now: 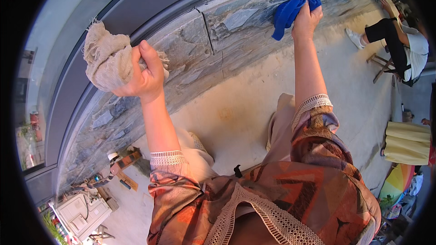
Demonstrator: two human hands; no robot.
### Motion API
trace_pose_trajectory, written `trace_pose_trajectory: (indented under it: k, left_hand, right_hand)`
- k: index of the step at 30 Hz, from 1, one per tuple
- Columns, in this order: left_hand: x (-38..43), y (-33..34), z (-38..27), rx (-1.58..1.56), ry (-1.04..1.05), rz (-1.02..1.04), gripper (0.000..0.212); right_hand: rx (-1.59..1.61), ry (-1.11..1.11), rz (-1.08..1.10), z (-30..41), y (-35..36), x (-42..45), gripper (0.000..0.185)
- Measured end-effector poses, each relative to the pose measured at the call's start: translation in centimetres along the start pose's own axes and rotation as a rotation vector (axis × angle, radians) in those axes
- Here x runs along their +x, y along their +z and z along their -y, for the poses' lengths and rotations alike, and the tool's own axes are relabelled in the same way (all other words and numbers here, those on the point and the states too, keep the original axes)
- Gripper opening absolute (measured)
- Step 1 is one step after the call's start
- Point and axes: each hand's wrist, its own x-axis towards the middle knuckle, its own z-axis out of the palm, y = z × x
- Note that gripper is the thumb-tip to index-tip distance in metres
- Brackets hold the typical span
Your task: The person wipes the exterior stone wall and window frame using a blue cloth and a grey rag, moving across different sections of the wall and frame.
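My left hand is closed around a bunched beige cloth with frayed edges, held up before the grey window frame. Farther right, my right hand grips a crumpled blue cloth whose loose end hangs down at the left. That blue cloth is in front of the stone-faced wall below the frame; whether it touches the stone cannot be told. The two hands are well apart. Part of the left hand's fingers is hidden by the beige cloth.
A seated person in a white top is at the right, by the same wall. A wooden stool stands there. At lower left are a white appliance casing and wooden pieces. A colourful umbrella lies at lower right.
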Motion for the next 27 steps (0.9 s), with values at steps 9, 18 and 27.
trace_pose_trajectory:
  k: [9,18,27]
  left_hand:
    - [-0.1,0.2,-0.6,-0.047,-0.049,0.022,0.019]
    - [0.3,0.1,-1.3,-0.025,-0.035,0.017,0.019]
    - [0.2,0.2,-0.9,-0.045,-0.004,0.014,0.019]
  right_hand:
    - [-0.181,-0.426,0.276,6.0,5.2,-15.9,0.038]
    - [-0.252,-0.611,0.135,3.8,3.4,-5.6,0.031]
    - [0.179,0.503,-0.275,-4.8,0.1,1.8,0.043]
